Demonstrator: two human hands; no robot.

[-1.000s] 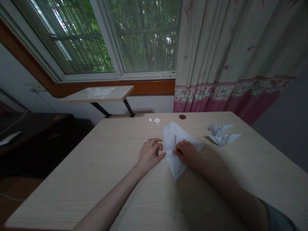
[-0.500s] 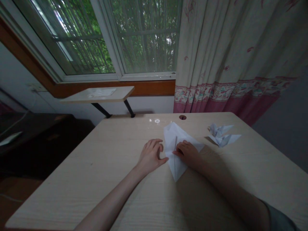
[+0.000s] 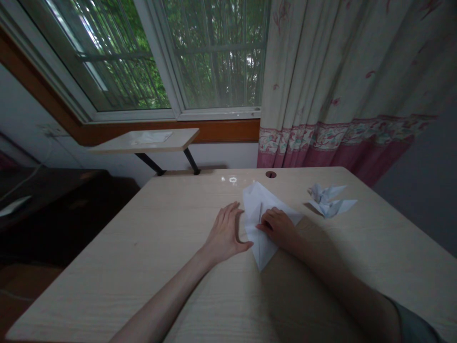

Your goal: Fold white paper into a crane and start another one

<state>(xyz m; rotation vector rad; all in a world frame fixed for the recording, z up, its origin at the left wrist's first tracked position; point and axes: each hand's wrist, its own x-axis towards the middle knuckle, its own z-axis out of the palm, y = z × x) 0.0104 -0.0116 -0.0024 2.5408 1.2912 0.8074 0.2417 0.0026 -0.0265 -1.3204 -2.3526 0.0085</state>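
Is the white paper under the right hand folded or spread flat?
Folded: the white paper has a pointed kite shape with a crease running down its middle, and the right hand rests on it.

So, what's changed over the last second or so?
The left hand has uncurled, its fingers spreading and its thumb moving right over the edge of the folded white paper. Nothing was picked up or let go. The right hand stays on the paper, and the folded paper bird hasn't moved.

dim | window (image 3: 214, 57) light | glare on desk (image 3: 143, 247) | right hand (image 3: 278, 228) shadowed | edges bowed
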